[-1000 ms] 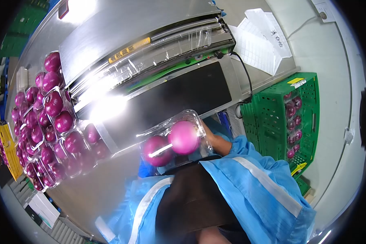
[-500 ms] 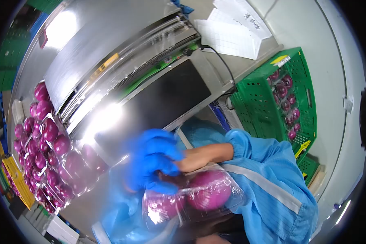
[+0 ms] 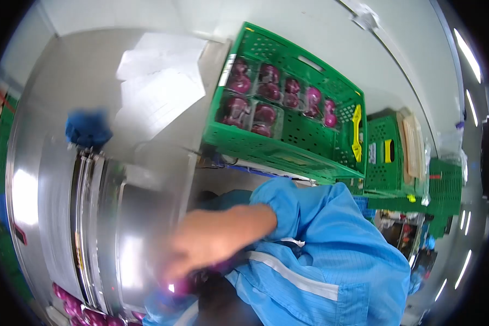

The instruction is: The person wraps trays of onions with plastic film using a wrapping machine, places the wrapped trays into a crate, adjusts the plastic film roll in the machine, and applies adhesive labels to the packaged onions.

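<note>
My right hand (image 3: 204, 242), bare and blurred by motion, reaches leftward from a blue sleeve low in the middle. Its fingers are smeared, so their pose is unclear. Just beneath it show purple onions (image 3: 182, 285), partly covered by the hand and cut up by blur. Blue material at the bottom edge lies beside these onions; whether it is my left glove or sleeve cannot be made out. A green crate (image 3: 293, 149) stands beyond my right arm, holding several clear packs of purple onions (image 3: 264, 114).
The metal wrapping machine (image 3: 87, 228) is at the left, with packed onions (image 3: 92, 318) below it. White papers (image 3: 160, 87) and a blue object (image 3: 88, 127) lie on the metal table (image 3: 76, 70). More green crates (image 3: 383, 157) stand at the right.
The view has swung right, bringing the green crate to the middle. My gloved left hand is no longer clearly visible; the onion pack is now mostly hidden under my right hand.
</note>
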The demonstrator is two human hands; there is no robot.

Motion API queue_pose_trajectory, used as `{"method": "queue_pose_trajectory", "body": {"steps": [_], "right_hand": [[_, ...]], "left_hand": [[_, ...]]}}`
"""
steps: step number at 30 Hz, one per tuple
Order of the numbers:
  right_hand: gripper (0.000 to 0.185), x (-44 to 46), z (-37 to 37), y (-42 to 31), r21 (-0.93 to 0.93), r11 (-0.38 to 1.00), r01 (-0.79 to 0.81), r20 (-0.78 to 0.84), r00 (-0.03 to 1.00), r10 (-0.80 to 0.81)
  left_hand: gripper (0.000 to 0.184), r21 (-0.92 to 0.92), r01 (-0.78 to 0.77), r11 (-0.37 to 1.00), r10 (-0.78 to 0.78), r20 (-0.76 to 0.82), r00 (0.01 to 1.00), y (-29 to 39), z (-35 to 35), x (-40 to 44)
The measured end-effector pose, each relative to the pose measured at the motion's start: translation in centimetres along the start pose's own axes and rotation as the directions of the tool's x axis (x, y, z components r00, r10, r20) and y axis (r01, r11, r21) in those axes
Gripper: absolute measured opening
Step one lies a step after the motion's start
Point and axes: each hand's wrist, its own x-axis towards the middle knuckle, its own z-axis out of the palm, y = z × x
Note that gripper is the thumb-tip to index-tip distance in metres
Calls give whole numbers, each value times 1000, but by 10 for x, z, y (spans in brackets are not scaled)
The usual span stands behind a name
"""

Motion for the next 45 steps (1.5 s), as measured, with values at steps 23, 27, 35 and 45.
{"method": "queue_pose_trajectory", "body": {"steps": [23,27,35,45], "right_hand": [[86,-311,-118,357,872,489,4,-489,33,871],[74,-348,-149,397,843,526,-108,-513,133,848],[52,-365,-239,389,433,301,-849,-751,-155,642],[34,169,-115,44,-290,954,73,-771,573,-278]], "left_hand": [[58,77,-143,987,156,-203,967,27,-45,8],[35,35,-287,957,289,-164,943,19,-55,-12],[40,215,-674,707,687,-436,581,9,-104,-132],[28,750,-310,584,331,-569,-753,-126,-133,-386]]}}
